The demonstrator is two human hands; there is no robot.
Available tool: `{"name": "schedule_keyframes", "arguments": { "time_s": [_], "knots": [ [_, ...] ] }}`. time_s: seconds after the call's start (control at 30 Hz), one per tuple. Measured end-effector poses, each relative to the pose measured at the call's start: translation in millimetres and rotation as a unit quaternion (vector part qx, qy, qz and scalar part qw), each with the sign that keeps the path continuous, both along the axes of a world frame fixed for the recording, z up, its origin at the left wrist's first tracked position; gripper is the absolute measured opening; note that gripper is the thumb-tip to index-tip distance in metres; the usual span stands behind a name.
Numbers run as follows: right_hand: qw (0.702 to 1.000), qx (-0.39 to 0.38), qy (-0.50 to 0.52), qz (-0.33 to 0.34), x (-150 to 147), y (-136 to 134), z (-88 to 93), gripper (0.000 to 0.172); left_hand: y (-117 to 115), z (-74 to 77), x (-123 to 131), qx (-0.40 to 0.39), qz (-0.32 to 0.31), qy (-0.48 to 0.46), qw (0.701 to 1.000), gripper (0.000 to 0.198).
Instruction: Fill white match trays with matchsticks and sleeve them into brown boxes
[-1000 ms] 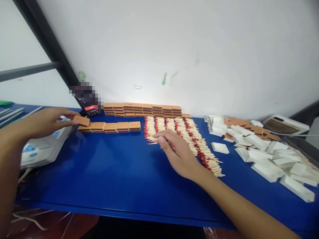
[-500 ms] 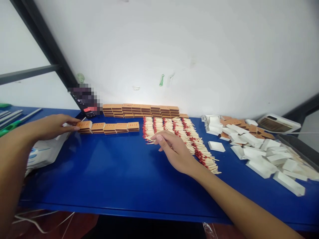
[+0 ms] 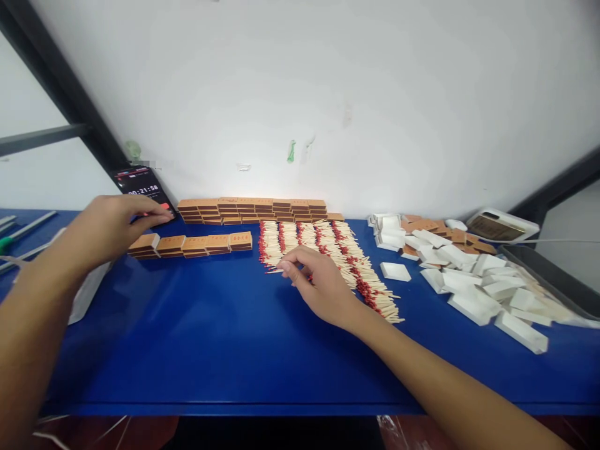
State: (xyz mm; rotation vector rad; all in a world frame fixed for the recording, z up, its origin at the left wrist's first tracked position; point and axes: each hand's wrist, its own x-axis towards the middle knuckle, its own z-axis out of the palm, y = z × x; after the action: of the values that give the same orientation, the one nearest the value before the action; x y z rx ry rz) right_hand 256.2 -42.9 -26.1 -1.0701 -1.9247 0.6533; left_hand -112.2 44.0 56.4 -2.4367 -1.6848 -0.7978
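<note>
My left hand (image 3: 122, 224) hovers over the left end of the front row of matchboxes (image 3: 205, 245), its fingers stretched out and thumb tip close to them. Nothing shows in it, and a phone (image 3: 144, 187) leans just behind the fingertips. My right hand (image 3: 319, 282) is at the front of the red-tipped matches (image 3: 359, 240), which lie in several columns. Its fingers are curled against the thumb, and whatever they hold is hidden. Behind the front row, more matchboxes (image 3: 253, 206) are stacked along the wall.
White matchbox trays (image 3: 469, 284) lie heaped on the right with orange sleeves (image 3: 424, 225), and one tray (image 3: 395, 271) lies apart. Beyond are a pale phone (image 3: 504, 224) with a cable and a dark bin (image 3: 544, 269). A white packet (image 3: 89, 290) is under my left forearm.
My left hand has come off the leftmost matchbox and moved right and up, over the row. My right hand keeps its place by the matches. The view has shifted slightly right.
</note>
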Motion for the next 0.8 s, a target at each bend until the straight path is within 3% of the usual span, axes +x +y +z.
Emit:
{"name": "schedule_keyframes", "arguments": {
  "time_s": [0.03, 0.1, 0.2, 0.27, 0.4, 0.5, 0.63, 0.7, 0.8],
  "knots": [
    [1.000, 0.006, 0.004, -0.013, -0.9, 0.6, -0.9, 0.030, -4.6, 0.8, 17.0, 0.015, -0.018, 0.014, 1.000, 0.046],
    [0.999, 0.015, 0.010, -0.037, -1.8, 2.5, -2.9, 0.028, -13.5, 0.3, 54.6, 0.007, -0.113, -0.002, 0.994, 0.040],
    [0.995, 0.063, -0.040, -0.062, 6.6, 9.6, -1.2, 0.025, -22.9, -7.8, 108.3, -0.120, -0.280, 0.006, 0.952, 0.030],
    [0.984, 0.112, -0.112, -0.088, 25.6, 17.9, 7.5, 0.024, -25.5, -17.7, 133.4, -0.160, -0.331, 0.019, 0.930, 0.026],
    [0.961, 0.121, -0.152, -0.195, 93.1, 38.0, 40.6, 0.018, -24.3, -40.7, 147.9, -0.098, -0.327, 0.014, 0.940, 0.025],
    [0.926, 0.043, -0.205, -0.314, 136.8, 53.0, 61.0, 0.013, -19.3, -55.7, 138.9, -0.059, -0.317, 0.012, 0.947, 0.031],
    [0.927, -0.150, -0.179, -0.295, 151.2, 74.7, 69.2, 0.019, -14.9, -71.5, 130.0, -0.040, -0.306, 0.022, 0.951, 0.029],
    [0.926, -0.177, -0.176, -0.283, 152.0, 84.4, 71.3, 0.021, -16.3, -76.8, 130.5, -0.018, -0.302, 0.040, 0.952, 0.030],
    [0.910, -0.167, -0.205, -0.320, 164.1, 91.0, 75.9, 0.018, -21.5, -80.2, 134.2, 0.013, -0.299, 0.067, 0.952, 0.033]
  ]
}}
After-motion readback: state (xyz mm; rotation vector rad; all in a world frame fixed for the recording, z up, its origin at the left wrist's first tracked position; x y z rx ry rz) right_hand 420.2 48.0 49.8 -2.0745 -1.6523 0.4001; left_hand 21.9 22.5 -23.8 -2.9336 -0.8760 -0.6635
